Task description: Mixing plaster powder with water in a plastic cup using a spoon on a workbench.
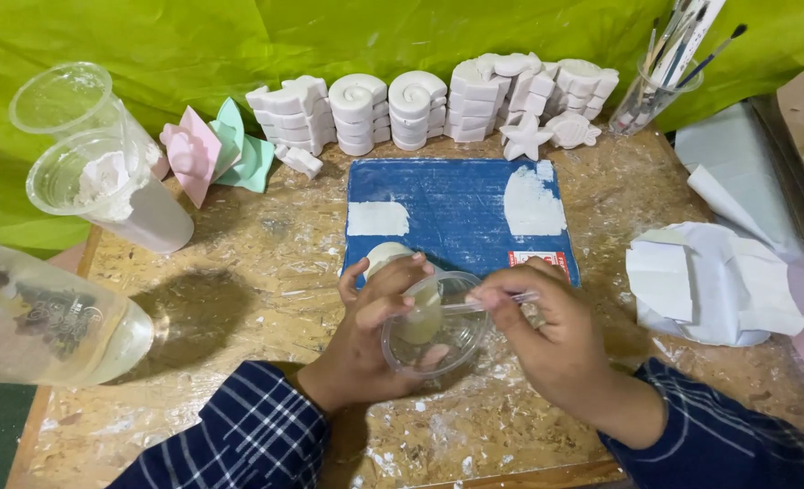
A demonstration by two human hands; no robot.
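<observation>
plaster could slop out if i tilt the clear cup (433, 324), clamped in my left hand (375, 312) just above the desk (239, 272) while my right hand (533, 312) pinches a clear stirrer (474, 306) inside.

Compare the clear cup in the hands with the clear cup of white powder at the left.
The small clear cup is shallow and tipped toward the camera; the powder cup is tall and lies tilted on the table. The small one is gripped by the left hand, the tall one untouched. The small one holds pale liquid, the tall one dry white powder. Both are transparent plastic.
</observation>
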